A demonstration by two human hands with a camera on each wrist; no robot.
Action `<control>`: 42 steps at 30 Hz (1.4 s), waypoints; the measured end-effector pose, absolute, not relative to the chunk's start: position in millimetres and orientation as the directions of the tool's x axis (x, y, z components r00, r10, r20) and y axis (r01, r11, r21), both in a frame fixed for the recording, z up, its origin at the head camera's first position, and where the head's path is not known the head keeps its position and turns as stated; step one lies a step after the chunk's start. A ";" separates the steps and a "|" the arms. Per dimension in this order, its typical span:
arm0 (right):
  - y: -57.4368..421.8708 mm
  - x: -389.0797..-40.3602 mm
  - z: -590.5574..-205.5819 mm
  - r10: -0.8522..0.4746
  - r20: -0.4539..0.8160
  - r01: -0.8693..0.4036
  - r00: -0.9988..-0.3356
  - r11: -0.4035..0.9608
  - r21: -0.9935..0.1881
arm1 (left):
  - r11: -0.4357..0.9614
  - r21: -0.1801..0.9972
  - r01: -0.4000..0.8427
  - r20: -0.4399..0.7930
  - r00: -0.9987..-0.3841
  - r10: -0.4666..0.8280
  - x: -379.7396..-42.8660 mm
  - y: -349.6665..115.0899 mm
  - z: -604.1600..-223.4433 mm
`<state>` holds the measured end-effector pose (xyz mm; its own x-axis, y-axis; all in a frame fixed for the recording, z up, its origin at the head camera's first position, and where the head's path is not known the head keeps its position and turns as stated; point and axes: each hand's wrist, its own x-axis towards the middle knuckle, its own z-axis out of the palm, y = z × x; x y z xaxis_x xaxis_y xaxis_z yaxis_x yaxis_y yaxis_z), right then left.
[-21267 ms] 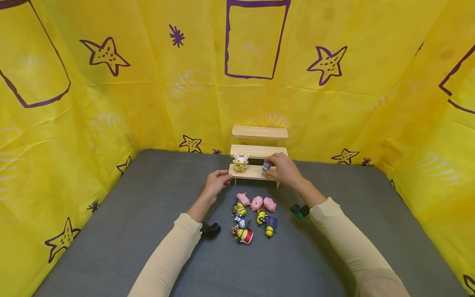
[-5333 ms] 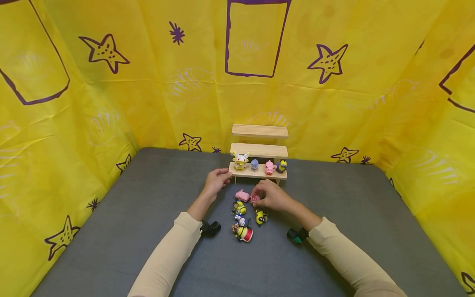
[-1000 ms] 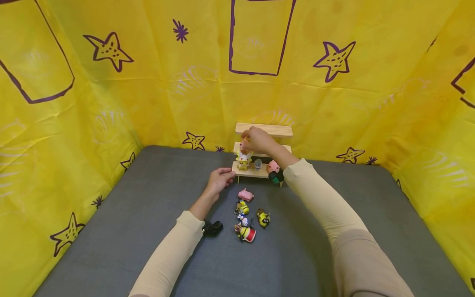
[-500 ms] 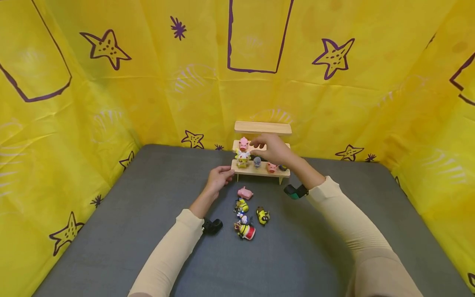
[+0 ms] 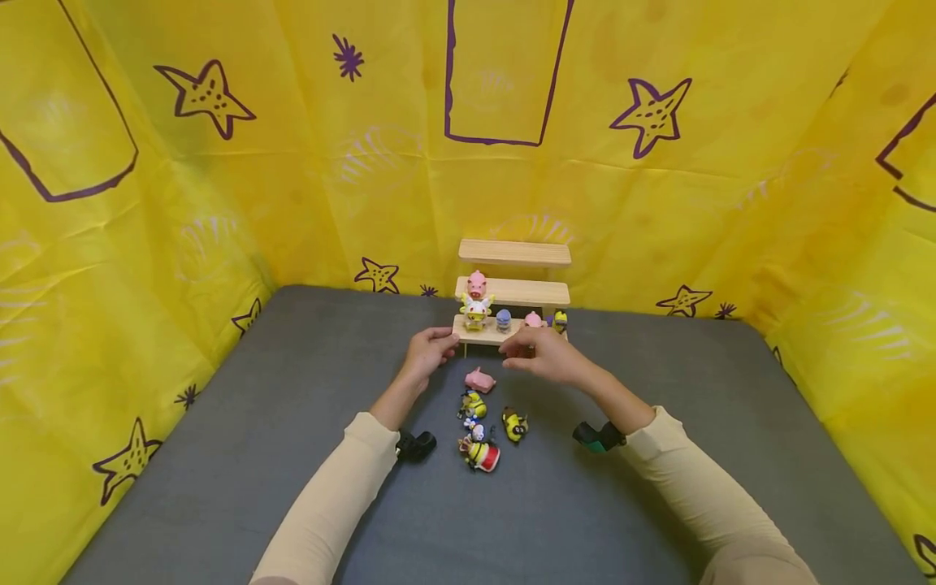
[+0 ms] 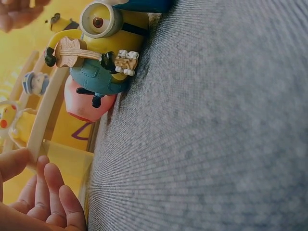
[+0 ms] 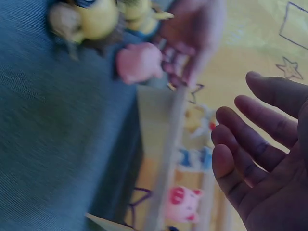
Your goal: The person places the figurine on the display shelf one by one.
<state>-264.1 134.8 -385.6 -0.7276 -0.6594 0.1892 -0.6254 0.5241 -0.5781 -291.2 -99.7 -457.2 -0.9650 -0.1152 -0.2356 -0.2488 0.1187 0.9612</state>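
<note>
My left hand (image 5: pixel 426 356) pinches the left end of the lowest step of a wooden three-step display stand (image 5: pixel 530 291) between thumb and fingers. My right hand (image 5: pixel 547 355) hangs before that step, fingers loosely bent; the right wrist view shows nothing in it. A pink pig figure (image 5: pixel 477 283) sits at the left of the middle step. Along the lowest step are a white-and-yellow figure (image 5: pixel 476 313), a small blue-grey figure (image 5: pixel 503 319), a second pig (image 5: pixel 534 319), partly covered by my right hand, and a minion figure (image 5: pixel 560 321).
On the grey tabletop (image 5: pixel 292 487) lie a third pig (image 5: pixel 479 379), a minion with a guitar (image 6: pixel 96 72), a white-and-blue figure (image 5: pixel 475 428), a minion in a red robe (image 5: pixel 483 456) and a yellow-brown minion (image 5: pixel 515 424). Yellow cloth (image 5: pixel 307 203) walls the back and sides.
Over the last second, my right hand let go of the pig on the middle step, then drew back down and toward me. My left hand keeps its hold on the stand.
</note>
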 end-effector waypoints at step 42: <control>107.3 -268.4 -436.9 -0.715 0.089 -0.717 -0.694 0.673 -0.183 | 0.101 0.964 -0.248 -0.237 -0.965 -0.110 -289.7 -100.7 -455.5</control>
